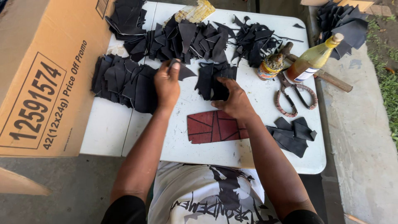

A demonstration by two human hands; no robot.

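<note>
While we look down over the white folding surface, our left hand pinches a black triangular leather scrap in a closed grip above a pile of black leather offcuts. Our right hand presses flat, fingers spread and holding nothing, on a smaller stack of black pieces, just above a dark red panel of pieced leather. Rusty scissors lie to the right.

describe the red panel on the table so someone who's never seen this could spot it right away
Start at the white table and find its near edge. Beside the person's right hand lies a flat dark red panel crossed by thin dark lines. It is the only red piece; every other scrap around it is black.
</note>
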